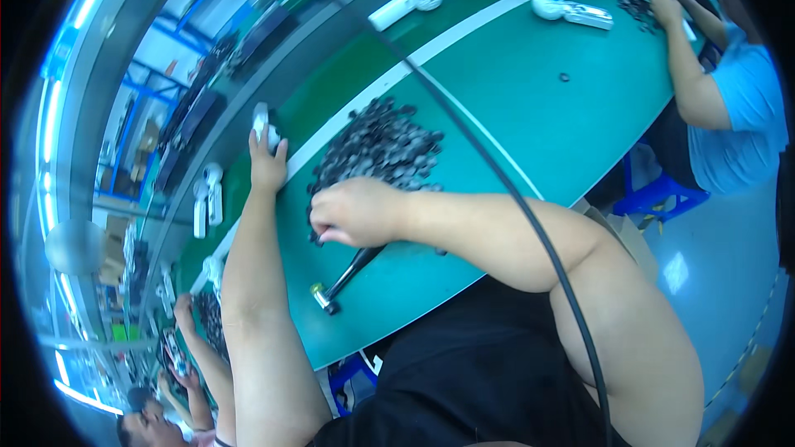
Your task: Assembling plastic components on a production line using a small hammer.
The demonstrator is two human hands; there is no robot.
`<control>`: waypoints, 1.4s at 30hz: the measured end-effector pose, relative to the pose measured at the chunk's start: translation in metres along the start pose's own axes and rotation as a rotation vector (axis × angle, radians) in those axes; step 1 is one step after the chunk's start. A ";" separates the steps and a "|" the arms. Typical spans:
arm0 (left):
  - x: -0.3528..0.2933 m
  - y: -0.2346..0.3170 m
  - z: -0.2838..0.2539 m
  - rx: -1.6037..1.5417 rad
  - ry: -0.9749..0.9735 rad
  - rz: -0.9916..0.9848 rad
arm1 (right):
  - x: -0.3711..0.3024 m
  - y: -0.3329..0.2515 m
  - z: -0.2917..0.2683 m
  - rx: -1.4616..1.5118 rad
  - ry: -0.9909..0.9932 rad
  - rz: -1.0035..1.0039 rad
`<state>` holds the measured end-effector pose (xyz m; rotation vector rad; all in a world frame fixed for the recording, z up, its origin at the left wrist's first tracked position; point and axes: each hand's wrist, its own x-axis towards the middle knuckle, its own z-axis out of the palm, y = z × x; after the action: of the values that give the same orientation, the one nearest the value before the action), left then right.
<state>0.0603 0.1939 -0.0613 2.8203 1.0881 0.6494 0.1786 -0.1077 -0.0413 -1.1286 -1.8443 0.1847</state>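
My left hand (268,167) reaches to the green belt beyond the table, its fingers and thumb around a white unit (273,137). Part of that unit is hidden by the fingers. My right hand (358,212) is curled, fingertips together, at the near edge of a pile of small black discs (373,146). Whatever those fingertips may hold is too small to make out. Just below the right hand lies a small mallet (356,270) with a black handle and a yellowish, black-tipped head, partly hidden by the hand.
More white units with round heads (407,7) lie along the green belt (331,87). A black cable (489,157) hangs across the view. At the far right a co-worker in a blue shirt (741,91) handles white parts; other people sit at lower left. One loose disc (565,77) lies on the table.
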 end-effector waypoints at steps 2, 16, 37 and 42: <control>0.018 0.014 0.010 0.014 -0.005 0.031 | 0.000 0.004 -0.009 0.000 0.022 -0.013; -0.212 0.101 -0.123 -0.245 -0.273 0.104 | -0.164 0.187 -0.377 -0.929 0.692 0.534; -0.241 0.163 -0.115 -0.675 -0.227 0.095 | -0.030 0.007 -0.141 -0.502 0.255 0.456; -0.187 0.180 -0.107 -1.322 0.008 -0.094 | 0.051 -0.042 -0.028 -0.219 0.427 0.308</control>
<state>0.0069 -0.0738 0.0031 1.6017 0.4392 0.8944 0.1669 -0.1014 0.0290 -1.4750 -1.3311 -0.0831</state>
